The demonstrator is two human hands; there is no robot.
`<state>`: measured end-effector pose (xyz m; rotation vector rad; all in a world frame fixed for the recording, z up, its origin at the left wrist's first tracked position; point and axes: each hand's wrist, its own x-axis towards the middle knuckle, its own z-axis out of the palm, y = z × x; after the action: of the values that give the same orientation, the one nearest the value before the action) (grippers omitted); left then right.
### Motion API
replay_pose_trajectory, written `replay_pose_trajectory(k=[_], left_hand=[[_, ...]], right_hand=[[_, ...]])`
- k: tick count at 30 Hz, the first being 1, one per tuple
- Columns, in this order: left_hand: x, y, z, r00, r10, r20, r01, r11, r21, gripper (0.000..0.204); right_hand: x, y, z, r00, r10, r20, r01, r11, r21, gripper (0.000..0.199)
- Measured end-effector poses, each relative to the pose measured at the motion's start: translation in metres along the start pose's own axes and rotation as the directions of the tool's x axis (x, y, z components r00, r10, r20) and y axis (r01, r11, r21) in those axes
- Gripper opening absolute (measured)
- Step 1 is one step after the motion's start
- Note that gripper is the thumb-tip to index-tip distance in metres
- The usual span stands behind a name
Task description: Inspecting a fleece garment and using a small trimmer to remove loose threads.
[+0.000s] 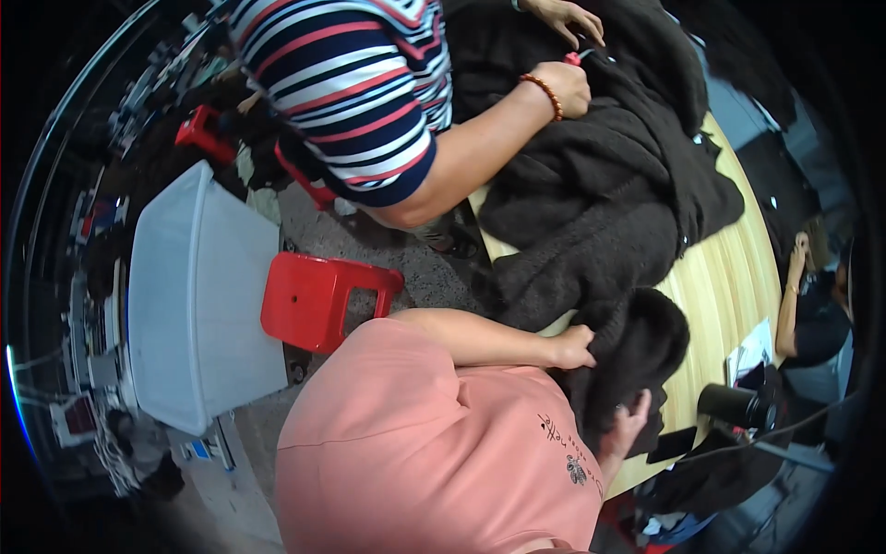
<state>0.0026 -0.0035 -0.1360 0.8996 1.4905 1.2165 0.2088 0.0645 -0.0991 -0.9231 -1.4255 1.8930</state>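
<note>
A dark brown furry garment (630, 355) lies bunched at the near edge of the table, right in front of me. My left hand (574, 348) is closed on its left edge, fingers folded into the pile. My right hand (630, 423) rests against the garment's near side, its fingers stretched and apart; part of the palm is hidden. Beyond it, more dark furry cloth (591, 185) lies in heavy folds. Over that cloth a co-worker in a striped shirt (341, 92) bends, one hand (565, 88) holding a small red-handled tool (574, 59).
The light wooden table (729, 268) carries papers (749, 353), a black cylinder (729, 404) and a flat black object (672, 445) on its right side. A red stool (309, 300) and a large white bin (208, 295) stand at left. Another person (817, 314) sits across the table.
</note>
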Motion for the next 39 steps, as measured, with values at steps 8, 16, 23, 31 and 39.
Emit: replay_pose_trajectory(k=[8,16,23,31,39], left_hand=[[0.022,0.11,0.002,0.854,0.519,-0.035,-0.52,0.852,-0.064,0.03],[0.038,0.318,-0.001,0.34,0.928,-0.156,-0.94,0.331,-0.077,0.012],[0.092,0.258,-0.028,0.779,0.589,0.216,-0.54,0.454,0.709,0.022],[0.035,0.15,0.021,0.861,0.247,0.445,-0.284,0.959,0.019,0.028],[0.012,0.126,0.015,0.875,0.297,0.382,-0.247,0.953,-0.176,0.023]], right_hand=[[0.011,-0.044,0.031,0.966,-0.235,-0.109,0.169,0.891,-0.422,0.05],[0.131,-0.119,-0.058,0.512,-0.641,-0.572,0.583,0.748,-0.317,0.026],[0.259,-0.148,-0.156,0.441,-0.52,-0.731,0.321,0.852,-0.413,0.023],[-0.028,-0.076,-0.076,0.619,-0.449,-0.645,0.369,0.891,-0.266,0.025],[-0.039,-0.102,0.023,0.94,-0.282,0.194,0.342,0.783,-0.519,0.031]])
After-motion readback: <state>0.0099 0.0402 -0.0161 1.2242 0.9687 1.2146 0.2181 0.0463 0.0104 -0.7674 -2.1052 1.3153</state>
